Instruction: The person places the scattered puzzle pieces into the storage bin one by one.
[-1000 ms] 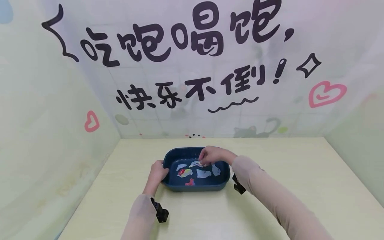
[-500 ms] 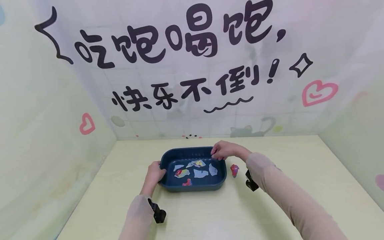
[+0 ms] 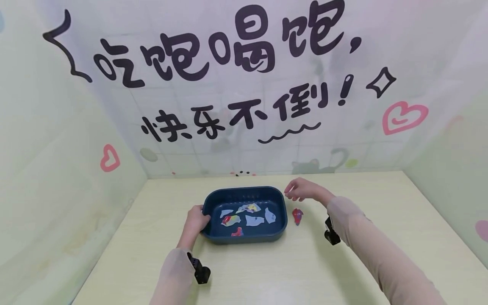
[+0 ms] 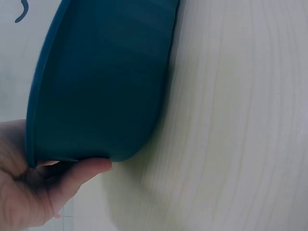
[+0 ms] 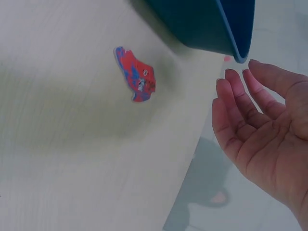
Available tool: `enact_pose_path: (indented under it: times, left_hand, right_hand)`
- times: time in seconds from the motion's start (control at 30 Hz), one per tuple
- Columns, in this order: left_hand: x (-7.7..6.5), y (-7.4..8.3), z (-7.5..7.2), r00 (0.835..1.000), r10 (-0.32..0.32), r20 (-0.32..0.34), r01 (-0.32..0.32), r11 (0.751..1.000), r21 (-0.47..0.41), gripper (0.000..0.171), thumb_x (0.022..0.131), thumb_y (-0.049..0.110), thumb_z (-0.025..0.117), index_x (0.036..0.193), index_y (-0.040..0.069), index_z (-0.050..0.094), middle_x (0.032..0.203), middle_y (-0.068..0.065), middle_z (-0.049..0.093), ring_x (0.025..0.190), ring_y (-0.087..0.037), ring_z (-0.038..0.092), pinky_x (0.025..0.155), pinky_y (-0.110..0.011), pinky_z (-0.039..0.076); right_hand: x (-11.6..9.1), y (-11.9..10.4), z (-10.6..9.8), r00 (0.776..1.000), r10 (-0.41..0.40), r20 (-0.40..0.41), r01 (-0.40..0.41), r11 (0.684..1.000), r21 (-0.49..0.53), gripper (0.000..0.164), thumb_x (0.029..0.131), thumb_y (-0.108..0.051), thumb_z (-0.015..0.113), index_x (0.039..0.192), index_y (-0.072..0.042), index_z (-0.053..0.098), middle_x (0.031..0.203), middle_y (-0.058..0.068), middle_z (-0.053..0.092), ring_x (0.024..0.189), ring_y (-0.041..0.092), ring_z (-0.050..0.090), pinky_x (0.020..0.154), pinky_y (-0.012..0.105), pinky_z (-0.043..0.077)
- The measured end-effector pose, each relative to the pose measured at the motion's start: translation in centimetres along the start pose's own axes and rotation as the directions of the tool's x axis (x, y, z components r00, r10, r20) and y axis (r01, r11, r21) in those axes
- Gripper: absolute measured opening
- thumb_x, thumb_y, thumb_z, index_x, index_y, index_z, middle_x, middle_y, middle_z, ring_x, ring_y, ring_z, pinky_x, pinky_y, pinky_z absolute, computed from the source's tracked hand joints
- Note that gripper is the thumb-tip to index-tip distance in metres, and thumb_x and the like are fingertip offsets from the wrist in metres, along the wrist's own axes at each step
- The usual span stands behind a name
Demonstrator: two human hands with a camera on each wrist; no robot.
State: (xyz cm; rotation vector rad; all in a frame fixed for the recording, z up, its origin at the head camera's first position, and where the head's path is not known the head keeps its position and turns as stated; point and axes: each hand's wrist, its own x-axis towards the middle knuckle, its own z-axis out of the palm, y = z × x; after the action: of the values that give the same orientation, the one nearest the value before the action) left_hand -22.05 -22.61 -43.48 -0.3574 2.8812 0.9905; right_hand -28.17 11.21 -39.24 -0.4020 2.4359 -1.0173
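A dark blue plastic basin (image 3: pixel 244 239) stands on the table. My left hand (image 3: pixel 197 219) grips its left end, and the left wrist view has a finger (image 4: pixel 86 169) laid along the outer wall. Just off the opposite end, my right hand (image 3: pixel 305 189) hovers with loosely bent fingers and nothing in it. On the basin's floor lie several flat, irregular cut-out pieces: pale blue ones (image 3: pixel 254 220), a yellow and white one (image 3: pixel 249 208), a red and yellow one (image 3: pixel 231 220) and a small red one (image 3: pixel 237 231). A red and blue piece (image 5: pixel 137 76) lies outside, below my right hand.
The light wood table (image 3: pixel 259 271) ends at a back wall (image 3: pixel 213 165) printed with large black characters. Side walls (image 3: pixel 57 190) rise on the left and right. A small black camera (image 3: pixel 201 271) is strapped to each wrist.
My right hand has moved from over the pieces, past the right rim, to outside the basin. The red and blue piece on the table has come into sight. My left hand keeps its grip.
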Motion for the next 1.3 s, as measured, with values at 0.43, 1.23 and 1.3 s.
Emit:
enact_pose_path:
  times: [0.43, 1.23, 1.3]
  left_hand:
    - [0.1, -0.1, 0.3, 0.999, 0.036, -0.017, -0.036, 0.999, 0.006, 0.042, 0.077, 0.001, 0.053, 0.116, -0.013, 0.054, 0.116, -0.032, 0.056, 0.107, -0.039, 0.055, 0.092, -0.046, 0.046]
    - [0.3, 0.2, -0.2, 1.000, -0.016, 0.013, 0.016, 1.000, 0.014, 0.038, 0.076, 0.000, 0.053, 0.112, -0.011, 0.057, 0.110, -0.030, 0.059, 0.095, -0.035, 0.060, 0.080, -0.042, 0.054]
    - [0.3, 0.1, -0.2, 1.000, -0.009, 0.010, 0.009, 1.000, 0.030, 0.037, 0.075, 0.000, 0.053, 0.111, -0.012, 0.058, 0.109, -0.030, 0.060, 0.095, -0.035, 0.060, 0.084, -0.043, 0.052]
  right_hand:
    - [-0.8, 2.8, 0.3, 0.997, 0.081, 0.000, -0.081, 0.997, -0.014, 0.021, 0.086, -0.011, 0.058, 0.099, 0.005, 0.061, 0.084, 0.013, 0.064, 0.071, 0.014, 0.056, 0.063, 0.026, 0.049]
    - [0.2, 3.3, 3.0, 0.988, 0.144, -0.052, -0.152, 0.952, -0.267, 0.032, 0.064, -0.009, 0.080, 0.086, 0.002, 0.060, 0.077, 0.005, 0.061, 0.072, 0.014, 0.051, 0.068, 0.024, 0.046]
    - [0.2, 3.2, 3.2, 0.989, 0.140, -0.048, -0.148, 0.951, -0.271, 0.030, 0.064, -0.008, 0.080, 0.085, 0.002, 0.060, 0.075, 0.004, 0.062, 0.072, 0.014, 0.051, 0.070, 0.025, 0.046]
